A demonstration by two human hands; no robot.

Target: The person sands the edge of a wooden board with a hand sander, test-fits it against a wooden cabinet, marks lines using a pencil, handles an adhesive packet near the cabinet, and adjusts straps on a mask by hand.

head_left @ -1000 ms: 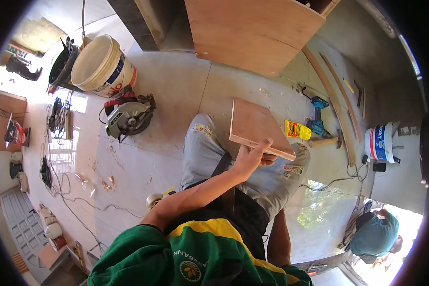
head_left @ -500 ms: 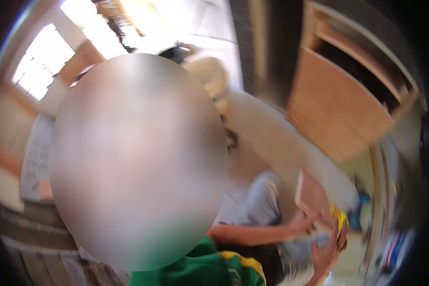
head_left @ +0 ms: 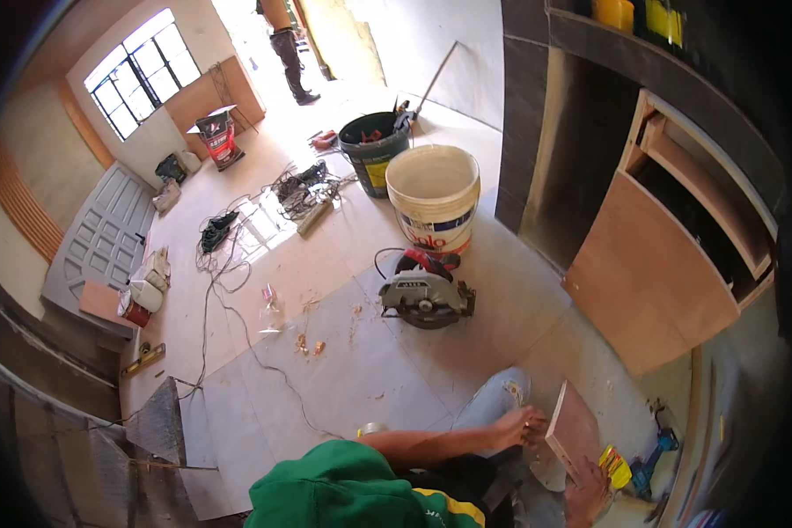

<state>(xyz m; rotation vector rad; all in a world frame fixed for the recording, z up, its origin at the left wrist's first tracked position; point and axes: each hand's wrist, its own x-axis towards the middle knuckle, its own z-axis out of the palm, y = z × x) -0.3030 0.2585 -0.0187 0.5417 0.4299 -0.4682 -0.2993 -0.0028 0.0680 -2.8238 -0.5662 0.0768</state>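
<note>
A small flat piece of plywood (head_left: 578,422), reddish brown with a pale edge, stands tilted in front of me at the lower right. My right hand (head_left: 587,495) grips its lower end. Beside the left edge of the plywood is my left hand (head_left: 521,429), its fingers bent together; whatever they pinch is too small to make out. The green sleeve (head_left: 343,484) of my left arm fills the lower middle. Close by my right hand lies a yellow object (head_left: 615,467) of unclear kind, with a blue cordless drill (head_left: 656,462) just beyond it.
A circular saw (head_left: 426,295) rests on the tiled floor, before a white bucket (head_left: 433,189) and a dark bucket (head_left: 374,154). Cables (head_left: 304,189) tangle across the tiles. A wooden cabinet (head_left: 651,273) stands at right. Another person (head_left: 288,53) is by the far doorway.
My view has shifted and sharpened, with the saw and buckets now visible. My left hand has moved from under the plywood's lower corner to beside its left edge. My right hand now grips the lower end.
</note>
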